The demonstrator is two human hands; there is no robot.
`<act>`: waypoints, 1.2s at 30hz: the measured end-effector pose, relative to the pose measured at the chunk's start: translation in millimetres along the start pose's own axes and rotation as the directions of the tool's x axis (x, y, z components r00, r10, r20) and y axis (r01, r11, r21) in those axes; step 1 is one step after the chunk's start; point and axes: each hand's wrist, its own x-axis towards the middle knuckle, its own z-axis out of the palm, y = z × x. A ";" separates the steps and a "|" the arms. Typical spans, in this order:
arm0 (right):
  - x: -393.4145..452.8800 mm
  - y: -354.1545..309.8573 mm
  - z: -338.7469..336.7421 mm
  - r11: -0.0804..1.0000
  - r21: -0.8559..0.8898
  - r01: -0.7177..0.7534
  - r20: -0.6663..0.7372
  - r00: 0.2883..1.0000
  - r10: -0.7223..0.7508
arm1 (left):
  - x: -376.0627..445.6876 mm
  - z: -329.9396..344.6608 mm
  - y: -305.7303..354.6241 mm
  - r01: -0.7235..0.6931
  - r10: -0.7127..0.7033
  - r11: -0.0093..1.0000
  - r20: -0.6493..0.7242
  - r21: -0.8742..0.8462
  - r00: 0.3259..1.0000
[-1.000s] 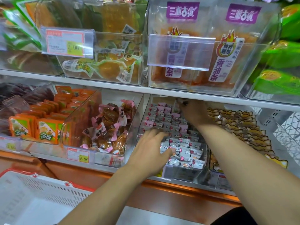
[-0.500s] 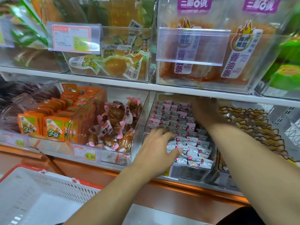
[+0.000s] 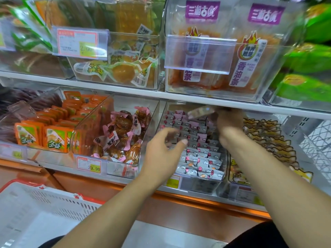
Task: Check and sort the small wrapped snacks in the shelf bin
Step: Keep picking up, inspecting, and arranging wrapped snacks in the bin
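Reaching into the clear shelf bin (image 3: 200,183), both forearms extend from the near edge toward the far shelf. Left hand (image 3: 163,154): hovering at the bin's left wall, fingers loosely curled and spread, thumb out to the right, nothing held; fingertips blurred. Right hand (image 3: 230,126): raised at the far end of the bin, just under the upper shelf edge (image 3: 125,90), fingers curled around a blurred wrapped packet (image 3: 201,111) that sticks out to the left. Small wrapped snacks (image 3: 198,154), grey and pink, stand in rows filling the bin from near to far.

Left of the bin: a bin of brown pink-wrapped snacks (image 3: 121,136), then orange packets (image 3: 53,129). Right: yellow-brown packets (image 3: 268,136). Price tag (image 3: 89,165) reads 29.90. White basket (image 3: 35,208) sits near left.

Little headroom between the snack rows and the upper shelf; bin walls close on both sides.
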 end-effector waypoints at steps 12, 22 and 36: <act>-70.8 15.1 -42.2 0.826 0.109 -0.553 0.648 0.669 0.363 | -17.5 -49.2 -3.2 0.307 -0.327 0.782 0.061 -0.543 0.943; -70.6 24.3 -40.5 0.861 0.027 -0.507 0.718 0.609 0.336 | -30.8 -50.2 6.0 0.283 -0.226 0.806 0.171 -0.520 0.959; -68.7 25.5 -38.6 0.892 -0.011 -0.451 0.795 0.538 0.281 | -19.8 -45.1 1.8 0.354 -0.328 0.734 0.153 -0.580 0.932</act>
